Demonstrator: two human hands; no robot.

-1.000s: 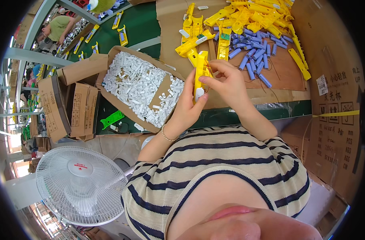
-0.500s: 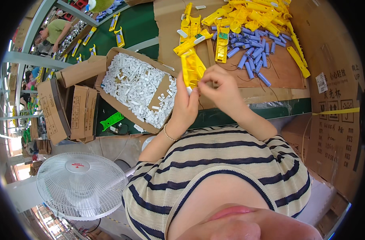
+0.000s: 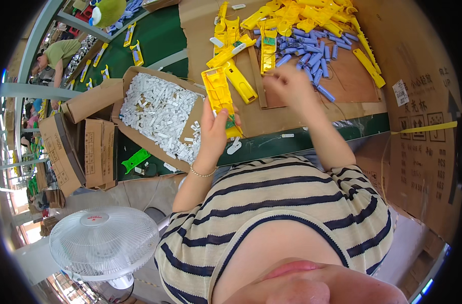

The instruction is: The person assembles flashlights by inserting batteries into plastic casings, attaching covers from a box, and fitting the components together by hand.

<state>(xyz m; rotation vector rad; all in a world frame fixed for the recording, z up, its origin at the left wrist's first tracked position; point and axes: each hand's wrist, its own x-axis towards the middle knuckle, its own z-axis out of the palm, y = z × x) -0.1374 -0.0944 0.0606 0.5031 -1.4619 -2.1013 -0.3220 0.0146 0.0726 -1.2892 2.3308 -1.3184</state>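
My left hand [image 3: 213, 133] grips a yellow plastic shell [image 3: 218, 87] with its hollow side up. A green circuit board [image 3: 231, 121] shows at the shell's lower end, partly behind my thumb and fingers. My right hand [image 3: 294, 88] is over the cardboard, just below the pile of blue-purple cylindrical cells [image 3: 314, 55]. Motion blurs its fingers, and whether they pinch anything I cannot make out. Close to it lies a yellow shell with a green board [image 3: 268, 50]. Another yellow shell [image 3: 241, 83] rests behind the held one.
An open carton [image 3: 180, 159] of small white parts stands at the left, beside folded brown boxes [image 3: 99, 152]. Yellow shells [image 3: 297, 17] are heaped at the back. A tall carton [image 3: 418, 116] walls the right side. A white fan [image 3: 104, 243] stands lower left.
My right hand has left the held shell and moved right toward the cells. My left hand has shifted left and a little down with the shell. The view has shifted slightly.
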